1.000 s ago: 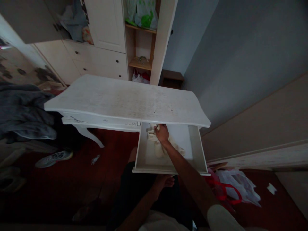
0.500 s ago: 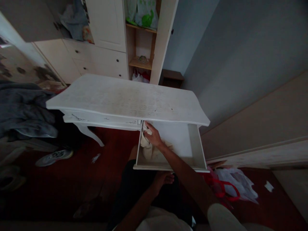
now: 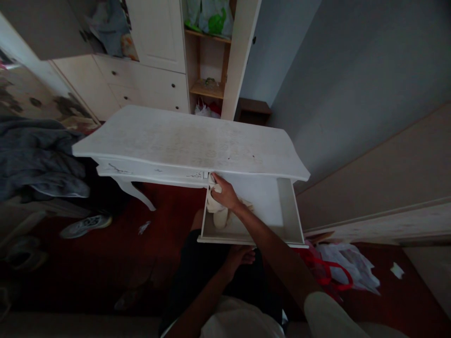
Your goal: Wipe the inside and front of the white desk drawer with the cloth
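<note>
A white desk drawer (image 3: 291, 211) is pulled out toward me from the white desk (image 3: 169, 136). Inside it, my right hand (image 3: 225, 192) is closed around a beige cloth (image 3: 220, 218), pressing it along the left wall near the back corner. Part of the cloth trails on the drawer floor beneath my wrist. Just below the drawer's front edge is my left hand (image 3: 239, 259), over my lap, its fingers loosely stretched and nothing visible in them. The drawer front hides some of that hand.
Grey clothing (image 3: 38, 159) is heaped at the left, with a shoe (image 3: 86, 226) on the red floor. White plastic bags (image 3: 348, 265) and a red-handled bag (image 3: 329, 272) lie right of the drawer. An open white cabinet (image 3: 207, 61) stands behind the desk.
My right hand has shifted slightly toward the back-left corner, and the cloth under it has bunched differently, away from the drawer front. My left hand stays below the drawer.
</note>
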Demonstrator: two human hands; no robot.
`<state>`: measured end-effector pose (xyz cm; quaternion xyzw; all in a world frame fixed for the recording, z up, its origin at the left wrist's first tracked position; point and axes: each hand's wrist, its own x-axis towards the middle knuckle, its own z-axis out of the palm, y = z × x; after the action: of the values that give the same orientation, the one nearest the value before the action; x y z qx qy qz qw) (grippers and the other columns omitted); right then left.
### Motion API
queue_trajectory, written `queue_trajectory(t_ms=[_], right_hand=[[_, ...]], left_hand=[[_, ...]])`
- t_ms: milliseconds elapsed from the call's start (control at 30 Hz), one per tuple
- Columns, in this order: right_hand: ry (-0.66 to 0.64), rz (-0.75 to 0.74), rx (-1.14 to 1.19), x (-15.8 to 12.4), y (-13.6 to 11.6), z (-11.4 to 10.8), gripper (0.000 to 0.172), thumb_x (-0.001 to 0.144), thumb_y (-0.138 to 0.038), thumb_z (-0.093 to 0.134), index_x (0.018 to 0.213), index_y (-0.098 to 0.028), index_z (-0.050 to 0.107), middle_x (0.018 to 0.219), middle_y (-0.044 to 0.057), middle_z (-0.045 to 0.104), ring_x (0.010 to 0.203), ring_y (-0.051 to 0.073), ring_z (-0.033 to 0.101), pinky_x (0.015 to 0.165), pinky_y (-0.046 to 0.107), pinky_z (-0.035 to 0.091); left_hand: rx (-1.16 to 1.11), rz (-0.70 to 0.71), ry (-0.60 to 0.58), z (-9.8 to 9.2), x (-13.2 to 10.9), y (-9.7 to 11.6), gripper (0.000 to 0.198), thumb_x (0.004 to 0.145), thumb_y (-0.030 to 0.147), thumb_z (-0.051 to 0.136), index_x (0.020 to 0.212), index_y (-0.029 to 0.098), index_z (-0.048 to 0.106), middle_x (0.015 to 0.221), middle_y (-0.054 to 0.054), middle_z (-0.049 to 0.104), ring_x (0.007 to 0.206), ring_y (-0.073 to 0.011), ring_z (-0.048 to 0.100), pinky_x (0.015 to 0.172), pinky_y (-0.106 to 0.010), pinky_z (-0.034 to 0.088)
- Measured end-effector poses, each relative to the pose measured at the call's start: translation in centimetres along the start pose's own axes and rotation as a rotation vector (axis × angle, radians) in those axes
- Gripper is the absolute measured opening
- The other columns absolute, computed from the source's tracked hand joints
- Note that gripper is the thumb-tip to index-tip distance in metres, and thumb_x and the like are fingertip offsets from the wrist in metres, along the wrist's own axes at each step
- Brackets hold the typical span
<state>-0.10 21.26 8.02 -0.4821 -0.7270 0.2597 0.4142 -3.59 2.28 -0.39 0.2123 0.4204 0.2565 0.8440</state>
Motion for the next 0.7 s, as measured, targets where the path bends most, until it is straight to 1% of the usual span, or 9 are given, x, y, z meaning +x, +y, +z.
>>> queue_trajectory(t_ms=[100,200,267,333,467,567,700], right_hand=[[-0.105,-0.077,-0.099,-0.6,-0.9,-0.1,0.068,0.075,-0.010,0.057,0.141,-0.022,0.049,0.142,0.006,0.054,0.132,0.021,0.048,0.115,0.039,0.034],[-0.213,-0.140,-0.112,-2.3,-1.8,0.0,0.064,0.076,-0.009,0.056,0.138,-0.025,0.052,0.137,0.005,0.059,0.127,0.021,0.053,0.112,0.043,0.037],[-0.238,-0.140,-0.074,-3.7,-2.3,0.1,0.063,0.077,-0.010,0.057,0.137,-0.026,0.053,0.134,0.005,0.061,0.122,0.021,0.056,0.108,0.042,0.041],[-0.282,-0.136,-0.005,-5.2,-2.7,-0.1,0.060,0.077,-0.010,0.058,0.135,-0.024,0.056,0.130,0.006,0.064,0.117,0.020,0.060,0.104,0.038,0.045],[-0.471,-0.112,0.103,-7.3,-3.5,-1.3,0.048,0.080,-0.013,0.061,0.127,-0.024,0.063,0.125,0.005,0.067,0.113,0.020,0.063,0.100,0.035,0.046],[-0.582,-0.090,0.135,-7.4,-3.8,-2.4,0.042,0.081,-0.015,0.062,0.122,-0.025,0.066,0.120,0.003,0.070,0.110,0.019,0.064,0.099,0.033,0.046],[-0.782,-0.163,0.073,-6.6,-4.2,-3.4,0.043,0.080,-0.011,0.061,0.120,-0.025,0.068,0.117,0.002,0.071,0.106,0.018,0.065,0.096,0.028,0.046]], left_hand=[[0.004,-0.006,0.001,0.0,-0.1,0.1,0.049,0.054,0.048,0.080,0.085,0.012,0.068,0.072,-0.006,0.071,0.063,-0.0169,0.066,0.066,-0.030,0.051],[0.016,-0.011,0.009,0.1,0.1,0.1,0.047,0.054,0.048,0.079,0.082,0.012,0.068,0.072,-0.007,0.071,0.063,-0.0174,0.066,0.067,-0.030,0.051],[0.018,-0.008,0.015,0.1,0.2,0.0,0.048,0.053,0.048,0.080,0.082,0.012,0.068,0.071,-0.006,0.071,0.062,-0.0172,0.066,0.066,-0.030,0.051],[0.020,-0.005,0.012,0.1,0.2,0.0,0.048,0.052,0.049,0.080,0.081,0.013,0.068,0.070,-0.006,0.070,0.061,-0.0166,0.065,0.065,-0.030,0.051],[0.035,0.012,0.013,0.0,0.2,-0.1,0.044,0.055,0.048,0.079,0.080,0.013,0.068,0.071,-0.005,0.071,0.061,-0.0159,0.065,0.065,-0.029,0.051],[0.029,0.004,0.009,-0.1,0.3,-0.2,0.044,0.057,0.048,0.079,0.082,0.014,0.069,0.071,-0.005,0.071,0.062,-0.0161,0.065,0.065,-0.029,0.051],[0.037,0.001,0.013,-0.2,0.5,-0.3,0.045,0.057,0.048,0.079,0.082,0.012,0.070,0.073,-0.006,0.071,0.063,-0.0166,0.066,0.066,-0.029,0.051]])
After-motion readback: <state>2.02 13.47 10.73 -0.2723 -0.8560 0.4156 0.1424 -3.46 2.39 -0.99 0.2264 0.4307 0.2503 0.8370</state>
